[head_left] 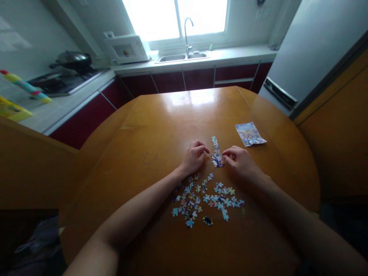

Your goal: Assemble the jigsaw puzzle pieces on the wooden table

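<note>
We see a brown wooden table point(161, 130) with rounded ends. On it we find a joined puzzle strip point(217, 158), loose puzzle pieces point(190, 203) and a creased picture sheet point(249, 134).

Single wide view from a camera on the person's head.
Facing forward and down, it takes in a wooden tabletop point(143, 138) close below, left hand point(195, 156) and right hand point(239, 160) near the middle, and, farther off at the top, a sink point(186, 58) and window point(152, 19).
</note>
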The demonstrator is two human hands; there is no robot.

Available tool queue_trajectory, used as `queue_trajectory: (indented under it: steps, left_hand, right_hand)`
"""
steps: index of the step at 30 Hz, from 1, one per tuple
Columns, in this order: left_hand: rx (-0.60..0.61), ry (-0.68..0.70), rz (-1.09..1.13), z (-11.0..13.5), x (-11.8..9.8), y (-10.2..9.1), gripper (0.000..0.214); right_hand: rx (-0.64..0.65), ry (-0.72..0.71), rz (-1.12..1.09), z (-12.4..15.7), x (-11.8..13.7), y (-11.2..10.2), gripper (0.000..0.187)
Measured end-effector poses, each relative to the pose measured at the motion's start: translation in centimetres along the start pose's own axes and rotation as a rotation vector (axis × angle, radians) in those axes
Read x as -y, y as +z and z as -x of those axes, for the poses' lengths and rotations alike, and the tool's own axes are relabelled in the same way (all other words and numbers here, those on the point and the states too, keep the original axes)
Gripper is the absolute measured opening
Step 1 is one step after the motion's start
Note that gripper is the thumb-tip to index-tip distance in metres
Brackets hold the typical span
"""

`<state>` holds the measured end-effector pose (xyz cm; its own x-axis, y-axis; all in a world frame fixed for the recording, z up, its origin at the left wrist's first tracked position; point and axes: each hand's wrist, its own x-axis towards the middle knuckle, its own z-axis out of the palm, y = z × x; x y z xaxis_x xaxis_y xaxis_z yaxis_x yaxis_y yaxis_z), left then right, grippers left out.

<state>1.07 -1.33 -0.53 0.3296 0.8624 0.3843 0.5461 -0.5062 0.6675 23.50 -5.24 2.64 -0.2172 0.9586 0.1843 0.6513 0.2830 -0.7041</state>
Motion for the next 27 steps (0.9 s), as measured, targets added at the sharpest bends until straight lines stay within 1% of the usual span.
queue_trajectory:
  steps: [13, 19, 27]
  left_hand:
    - [0.001, 0.005, 0.003, -0.04, -0.23, -0.08, 0.027]
    - [0.004, 0.006, 0.01, -0.03, -0.02, 0.04, 0.026]
    - [0.001, -0.005, 0.012, -0.03, -0.27, -0.08, 0.025]
  right_hand:
    - [0.025, 0.013, 0.006, 0.02, 0.04, -0.14, 0.015]
    - [0.076, 0.033, 0.036, -0.16, -0.26, -0.16, 0.015]
    - [0.098, 0.04, 0.035, -0.1, -0.24, -0.26, 0.015]
